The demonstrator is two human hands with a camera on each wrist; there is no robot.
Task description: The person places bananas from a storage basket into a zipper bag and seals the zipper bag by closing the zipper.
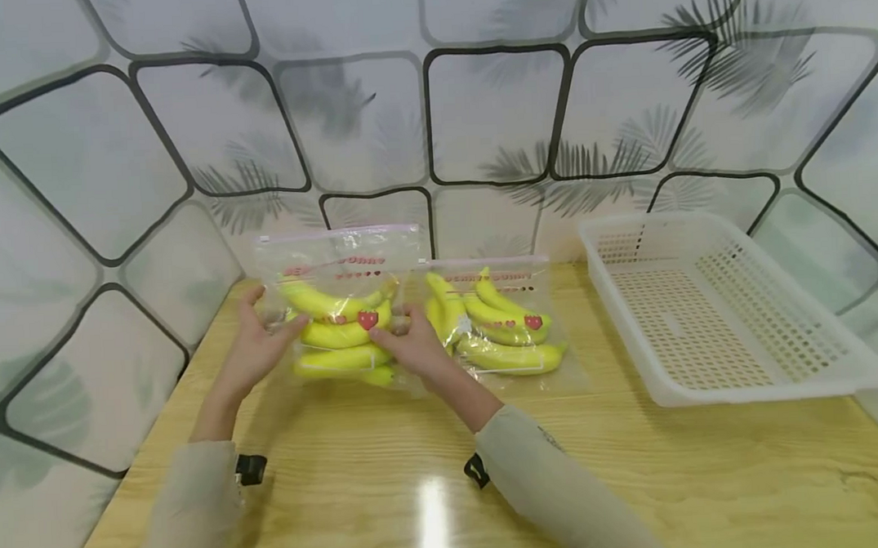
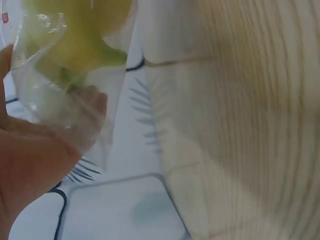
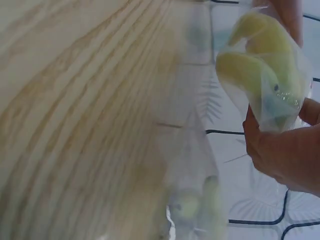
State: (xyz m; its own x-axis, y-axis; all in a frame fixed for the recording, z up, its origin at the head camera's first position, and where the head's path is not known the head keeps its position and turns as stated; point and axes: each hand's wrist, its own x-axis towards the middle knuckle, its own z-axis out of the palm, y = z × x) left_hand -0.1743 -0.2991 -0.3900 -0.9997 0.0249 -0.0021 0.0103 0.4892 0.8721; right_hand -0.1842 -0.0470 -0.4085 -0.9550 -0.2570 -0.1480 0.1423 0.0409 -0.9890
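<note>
A clear zip bag of yellow bananas [image 1: 342, 335], printed with red lettering and a strawberry, is held upright between both hands, with its pale zip edge at the top. My left hand [image 1: 258, 347] grips the bag's left side, fingers behind and thumb at the front. On the opposite side, my right hand [image 1: 418, 347] pinches the bag with its thumb across the front. In the right wrist view a gap shows between the bag's underside [image 3: 270, 70] and the tabletop. Another zip bag of bananas [image 1: 512, 359] lies just right of my right hand, partly overlapped by it.
A white perforated plastic basket [image 1: 657, 383] stands on the right of the wooden table [image 1: 345, 491]. Behind the table rises a wall [image 1: 498, 116] with black outlines and leaf prints; another wall closes off the left side.
</note>
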